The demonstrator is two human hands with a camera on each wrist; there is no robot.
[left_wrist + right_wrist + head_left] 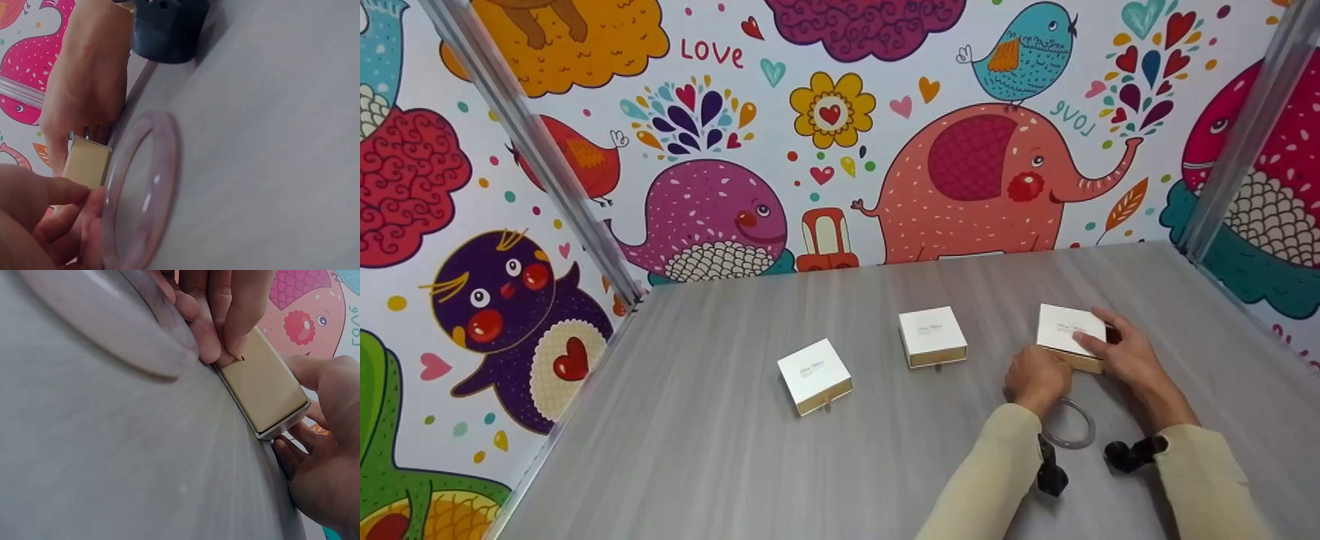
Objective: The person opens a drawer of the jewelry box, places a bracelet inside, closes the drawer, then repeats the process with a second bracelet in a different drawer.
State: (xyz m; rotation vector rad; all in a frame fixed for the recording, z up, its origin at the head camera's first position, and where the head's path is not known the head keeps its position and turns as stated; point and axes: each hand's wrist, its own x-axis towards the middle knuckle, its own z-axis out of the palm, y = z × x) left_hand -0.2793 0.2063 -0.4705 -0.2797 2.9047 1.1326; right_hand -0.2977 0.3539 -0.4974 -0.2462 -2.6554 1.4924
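Note:
A small white drawer box point(1057, 321) with a yellowish drawer front point(264, 388) sits on the table at the right in the head view. My right hand point(1136, 364) grips it from the right, with the thumb across the lid and fingers along the far side. At the front, my left hand point(1037, 377) pinches the pull tab by the small slot in the drawer front; the fingertips hide most of the tab. The drawer front looks flush with its sleeve. A pale lilac bangle point(166, 146) lies on the table just in front of the box, close to the left hand.
Two similar white boxes, one in the middle point(932, 334) and one further left point(814, 373), stand on the grey table point(697, 450) with their tabs facing me. Printed wall panels point(825, 165) close off the back and sides. Black wrist cameras point(1051, 472) hang beneath the sleeves.

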